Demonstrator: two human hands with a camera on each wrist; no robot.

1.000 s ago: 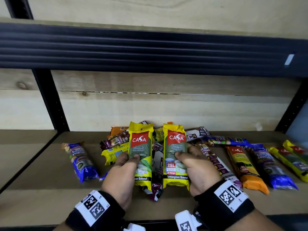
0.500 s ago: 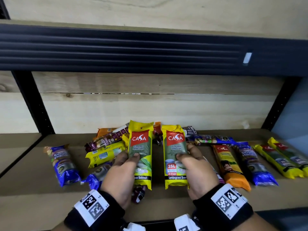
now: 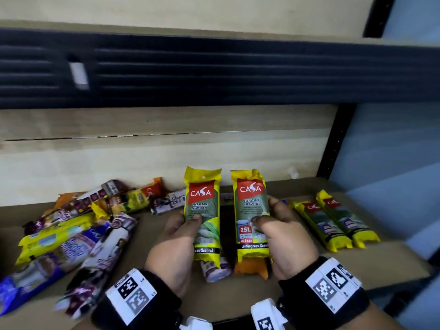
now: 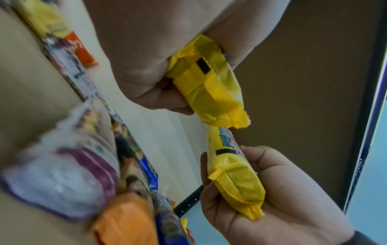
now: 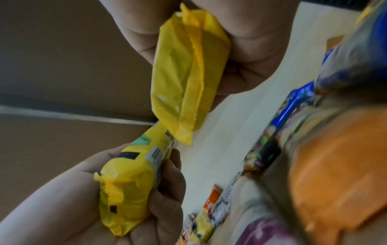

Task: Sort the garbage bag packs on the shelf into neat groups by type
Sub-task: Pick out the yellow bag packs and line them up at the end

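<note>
Yellow Casa pack [image 3: 202, 210] in left hand [image 3: 173, 246], twin pack [image 3: 252, 210] in right hand [image 3: 285, 239], both gripped; slippery film may slide out onto the mixed pile [image 3: 71, 229] beside the left hand.

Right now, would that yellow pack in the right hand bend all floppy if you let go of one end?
Probably not: the yellow pack stands straight above the right hand, so likely firm inside. Its crinkled, shiny wrapper may be slippery.
</note>
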